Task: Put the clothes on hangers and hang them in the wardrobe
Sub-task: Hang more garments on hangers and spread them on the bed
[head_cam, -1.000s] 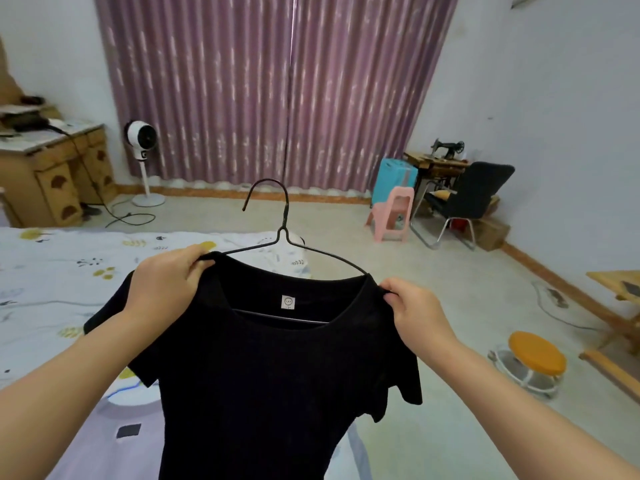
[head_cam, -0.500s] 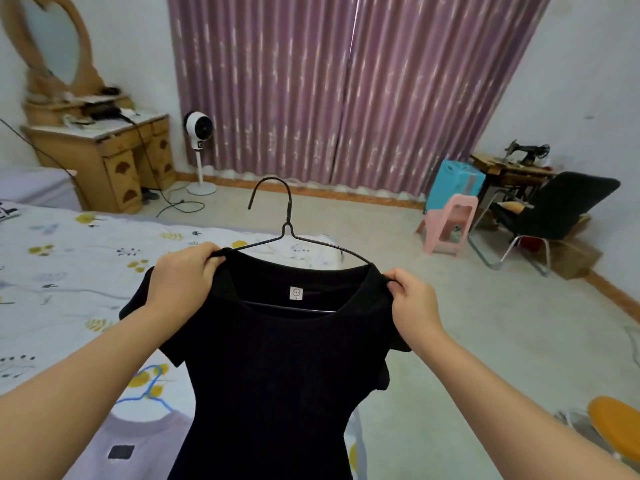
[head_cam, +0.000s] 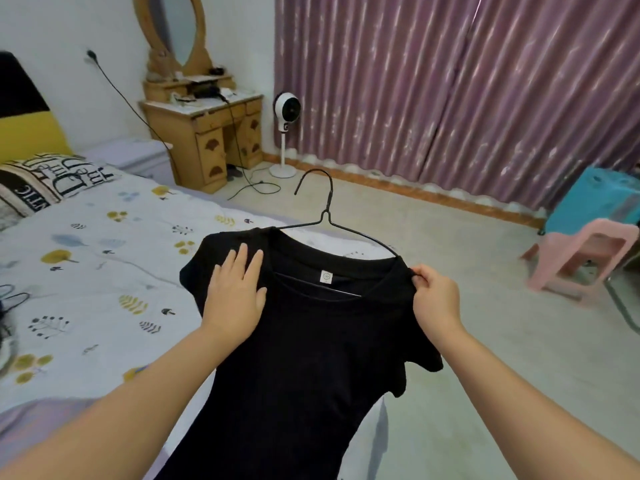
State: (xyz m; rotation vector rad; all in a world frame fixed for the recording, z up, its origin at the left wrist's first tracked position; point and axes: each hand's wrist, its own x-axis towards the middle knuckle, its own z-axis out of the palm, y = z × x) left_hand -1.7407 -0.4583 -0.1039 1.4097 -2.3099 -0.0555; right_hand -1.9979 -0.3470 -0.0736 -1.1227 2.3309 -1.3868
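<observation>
A black T-shirt [head_cam: 311, 358] hangs on a black wire hanger [head_cam: 325, 216], whose hook sticks up above the collar. My left hand [head_cam: 233, 292] lies flat with straight fingers on the shirt's left shoulder. My right hand [head_cam: 434, 296] pinches the shirt's right shoulder where the hanger wire enters it. A small white label shows inside the back of the neck. No wardrobe is in view.
A bed [head_cam: 86, 271] with a flower-print sheet and a lettered pillow [head_cam: 52, 181] lies to the left. A wooden dresser [head_cam: 207, 133] with a mirror, a white fan [head_cam: 287, 109] and purple curtains [head_cam: 450, 81] stand behind. A pink stool [head_cam: 581, 251] and a blue box [head_cam: 595, 199] are at the right.
The view has swung left, bringing the dresser and pillow into sight. My left hand has let go of the shirt's shoulder and now lies flat on it. My right hand keeps its pinch.
</observation>
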